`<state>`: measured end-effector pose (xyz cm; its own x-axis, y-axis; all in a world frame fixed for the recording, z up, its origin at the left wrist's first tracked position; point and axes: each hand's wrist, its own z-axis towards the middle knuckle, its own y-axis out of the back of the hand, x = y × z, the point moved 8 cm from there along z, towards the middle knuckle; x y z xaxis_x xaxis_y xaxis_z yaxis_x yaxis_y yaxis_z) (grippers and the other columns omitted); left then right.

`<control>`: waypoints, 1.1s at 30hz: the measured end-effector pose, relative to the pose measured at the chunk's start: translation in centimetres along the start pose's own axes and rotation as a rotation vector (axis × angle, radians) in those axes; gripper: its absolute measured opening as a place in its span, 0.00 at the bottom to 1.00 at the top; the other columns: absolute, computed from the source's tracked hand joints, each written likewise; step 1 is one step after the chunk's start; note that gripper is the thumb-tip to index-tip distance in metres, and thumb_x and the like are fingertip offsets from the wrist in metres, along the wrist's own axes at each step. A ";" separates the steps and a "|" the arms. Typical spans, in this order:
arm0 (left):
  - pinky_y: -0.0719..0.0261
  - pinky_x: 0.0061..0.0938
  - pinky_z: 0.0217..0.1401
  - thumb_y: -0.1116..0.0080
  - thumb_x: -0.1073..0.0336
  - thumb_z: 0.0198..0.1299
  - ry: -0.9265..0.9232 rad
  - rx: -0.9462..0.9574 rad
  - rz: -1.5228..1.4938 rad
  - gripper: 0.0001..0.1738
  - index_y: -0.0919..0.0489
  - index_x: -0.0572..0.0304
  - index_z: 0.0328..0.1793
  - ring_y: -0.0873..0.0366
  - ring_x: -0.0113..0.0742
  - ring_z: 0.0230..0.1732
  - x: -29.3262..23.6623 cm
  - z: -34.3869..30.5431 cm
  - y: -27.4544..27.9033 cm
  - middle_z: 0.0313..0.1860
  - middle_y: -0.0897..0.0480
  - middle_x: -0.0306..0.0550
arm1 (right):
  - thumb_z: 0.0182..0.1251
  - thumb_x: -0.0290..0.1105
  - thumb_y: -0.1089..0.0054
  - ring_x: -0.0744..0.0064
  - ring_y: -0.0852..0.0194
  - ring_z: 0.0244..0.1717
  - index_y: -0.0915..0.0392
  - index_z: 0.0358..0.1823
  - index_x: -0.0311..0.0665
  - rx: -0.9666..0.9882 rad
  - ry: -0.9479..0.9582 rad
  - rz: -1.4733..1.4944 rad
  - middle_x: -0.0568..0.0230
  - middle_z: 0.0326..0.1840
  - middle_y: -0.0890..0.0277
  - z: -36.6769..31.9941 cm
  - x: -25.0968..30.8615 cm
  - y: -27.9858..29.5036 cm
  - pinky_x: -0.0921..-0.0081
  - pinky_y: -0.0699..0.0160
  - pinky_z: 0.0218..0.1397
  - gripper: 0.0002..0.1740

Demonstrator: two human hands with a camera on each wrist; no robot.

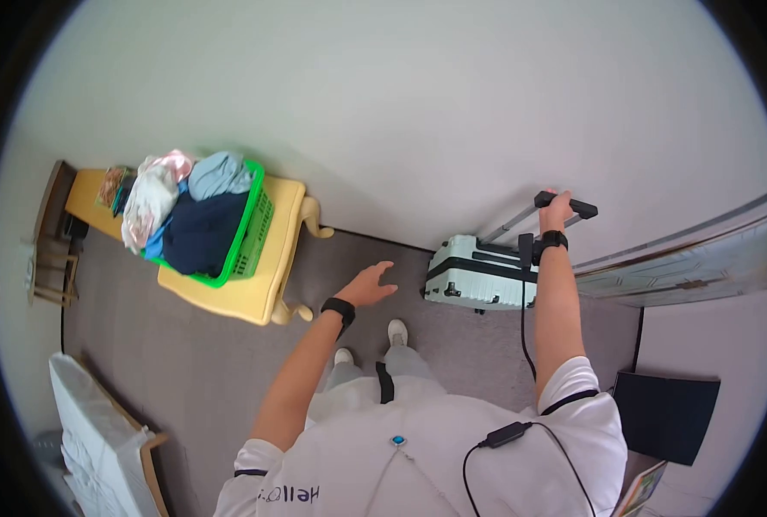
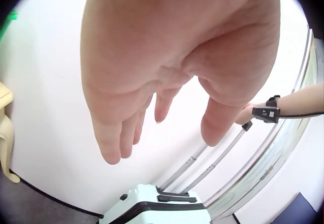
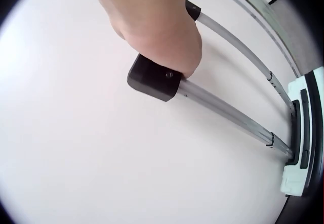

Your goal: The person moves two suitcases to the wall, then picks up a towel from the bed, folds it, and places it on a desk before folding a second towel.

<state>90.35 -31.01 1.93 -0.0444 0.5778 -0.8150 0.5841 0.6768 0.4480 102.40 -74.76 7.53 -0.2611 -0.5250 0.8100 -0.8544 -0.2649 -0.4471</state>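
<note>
A mint-green suitcase [image 1: 465, 280] with black trim stands upright on the floor by the wall, its telescopic handle drawn out. My right hand [image 1: 556, 209] grips the black crossbar of that handle; in the right wrist view the hand [image 3: 167, 44] wraps over the bar between the two metal poles [image 3: 228, 107]. Free in the air to the left of the suitcase is my left hand [image 1: 369, 286], fingers loosely extended, holding nothing. The left wrist view shows the palm of this hand [image 2: 172, 67] with the suitcase [image 2: 152, 209] below and beyond it.
On the left a yellow table [image 1: 220, 297] with curved legs carries a green basket [image 1: 252, 228] full of clothes. A plastic-wrapped panel [image 1: 108, 439] leans at lower left. To the right are a framed glass panel [image 1: 685, 267] and a dark flat panel [image 1: 666, 416].
</note>
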 end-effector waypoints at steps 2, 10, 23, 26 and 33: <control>0.33 0.34 0.55 0.43 0.56 0.51 0.044 -0.039 0.022 0.30 0.36 0.58 0.59 0.32 0.49 0.55 1.3 -0.9 0.0 0.55 0.31 0.58 | 0.57 0.31 0.55 0.68 0.30 0.25 0.38 0.37 0.26 -0.029 0.008 -0.117 0.59 0.25 0.33 -1.5 0.5 0.1 0.74 0.25 0.32 0.13; 0.32 0.34 0.52 0.45 0.50 0.51 0.077 -0.065 0.038 0.27 0.30 0.59 0.53 0.29 0.48 0.51 7.3 -8.6 -1.9 0.49 0.27 0.58 | 0.56 0.26 0.59 0.70 0.39 0.15 0.41 0.27 0.32 0.118 -0.075 -0.194 0.60 0.18 0.39 -7.4 -2.5 2.7 0.69 0.30 0.20 0.05; 0.30 0.32 0.50 0.46 0.51 0.52 0.207 -0.251 -0.228 0.25 0.28 0.61 0.50 0.27 0.44 0.49 13.6 -27.8 -7.5 0.46 0.24 0.54 | 0.58 0.32 0.49 0.74 0.42 0.12 0.39 0.26 0.37 0.707 -0.383 -0.527 0.68 0.12 0.42 -30.9 -10.8 6.4 0.72 0.33 0.17 0.10; 0.30 0.31 0.50 0.47 0.54 0.54 0.275 -0.326 -0.354 0.22 0.28 0.60 0.51 0.28 0.40 0.49 15.1 -32.9 -10.1 0.47 0.25 0.53 | 0.58 0.31 0.49 0.75 0.42 0.11 0.39 0.23 0.37 0.876 -0.438 -0.597 0.68 0.12 0.42 -37.0 -12.4 7.6 0.73 0.33 0.16 0.10; 0.32 0.30 0.53 0.48 0.56 0.57 0.417 -0.652 -0.588 0.22 0.29 0.61 0.54 0.28 0.37 0.50 15.6 -43.5 -14.6 0.48 0.24 0.49 | 0.57 0.32 0.46 0.77 0.42 0.10 0.37 0.29 0.38 1.223 -0.615 -0.766 0.70 0.11 0.41 -50.3 -15.3 11.2 0.76 0.33 0.16 0.09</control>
<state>45.84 -12.01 -1.32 -0.5425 0.0973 -0.8344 -0.1809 0.9564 0.2291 74.20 -29.04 9.21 0.5243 -0.1192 0.8432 0.2552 -0.9226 -0.2892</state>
